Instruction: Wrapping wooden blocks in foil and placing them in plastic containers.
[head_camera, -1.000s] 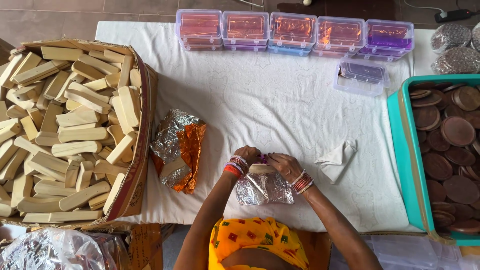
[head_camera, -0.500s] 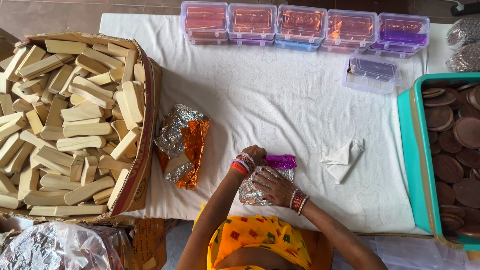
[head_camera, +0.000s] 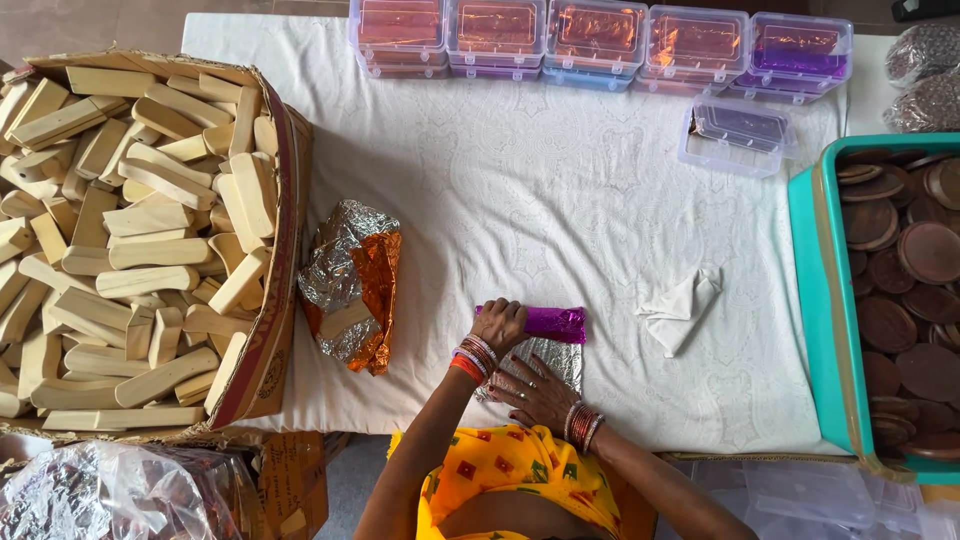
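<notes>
Left hand: fingers curled over the left end of a purple foil-wrapped bar, gripping it against the counter.
Right hand: spread flat, palm down, pressing on a sheet of silver foil just below the bar; it grips nothing.
Purple foil-wrapped bar: lies crosswise near the front edge of the counter, along the upper edge of the silver sheet and touching it.
Counter: covered with a white patterned cloth.
Cardboard box: at the left, open, heaped with pale wooden-looking bars.
Foil bundle: crumpled silver and orange foil, between the box and the hands, apart from both.
White cloth scrap: folded, to the right of the purple bar, not touching it.
Clear lidded boxes: a row along the far edge, holding orange and purple pieces; one more clear box sits alone in front of the row.
Teal tray: at the right edge, full of brown round discs.
</notes>
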